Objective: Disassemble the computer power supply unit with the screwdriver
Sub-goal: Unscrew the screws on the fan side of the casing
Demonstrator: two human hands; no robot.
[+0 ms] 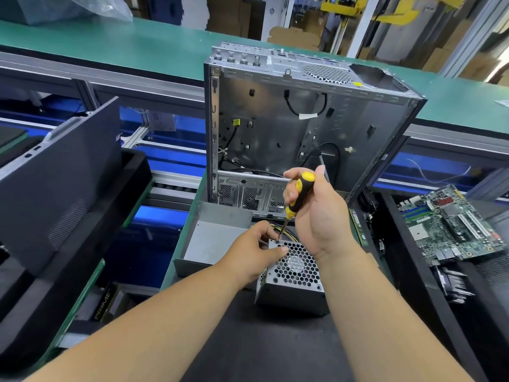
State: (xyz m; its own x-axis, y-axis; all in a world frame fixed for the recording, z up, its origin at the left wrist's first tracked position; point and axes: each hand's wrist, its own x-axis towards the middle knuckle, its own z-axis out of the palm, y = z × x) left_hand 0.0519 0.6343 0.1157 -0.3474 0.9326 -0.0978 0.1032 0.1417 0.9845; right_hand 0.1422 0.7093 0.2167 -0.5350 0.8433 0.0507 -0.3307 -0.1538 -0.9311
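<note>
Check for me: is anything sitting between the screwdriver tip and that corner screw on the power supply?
Nothing visible blocks it. The screwdriver, gripped by the right hand, already has its tip down at the far-left corner of the power supply unit. The left hand holds that corner beside the tip, and the yellow wires pass behind the shaft.

We see the PSU: grey metal box, honeycomb fan grille facing up, on the dark tabletop, yellow and black wires trailing off its far side. Screwdriver: yellow-black handle, tilted slightly off vertical, tip down on a screw at the grille's far left corner.
</note>
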